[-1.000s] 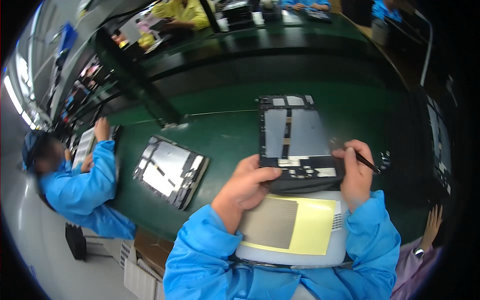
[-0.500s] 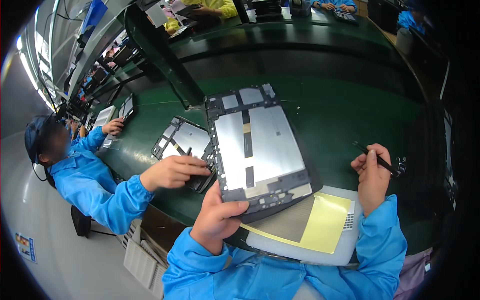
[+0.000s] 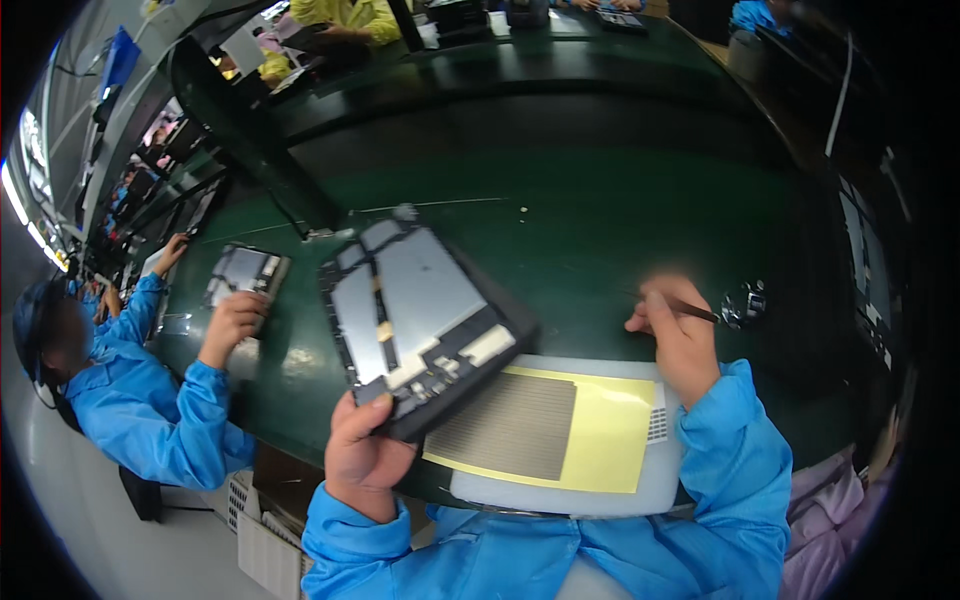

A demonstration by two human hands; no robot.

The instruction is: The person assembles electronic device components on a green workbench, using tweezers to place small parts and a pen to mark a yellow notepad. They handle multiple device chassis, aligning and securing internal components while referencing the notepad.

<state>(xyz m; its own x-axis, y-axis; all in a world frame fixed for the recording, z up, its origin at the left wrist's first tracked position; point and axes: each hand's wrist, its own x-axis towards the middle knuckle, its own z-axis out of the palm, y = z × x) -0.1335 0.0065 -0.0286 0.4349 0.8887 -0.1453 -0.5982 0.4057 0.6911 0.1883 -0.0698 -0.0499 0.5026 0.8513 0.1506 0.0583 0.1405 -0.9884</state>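
Left hand [image 3: 370, 458] grips open-backed tablet [image 3: 415, 295] by lower edge, center-left of frame, tilted above bench [image 3: 600, 235]. Right hand [image 3: 682, 345], right of center, pinches dark tweezers [image 3: 696, 311]. Yellow sheet [image 3: 612, 430] on white pad [image 3: 560, 499], lower center.
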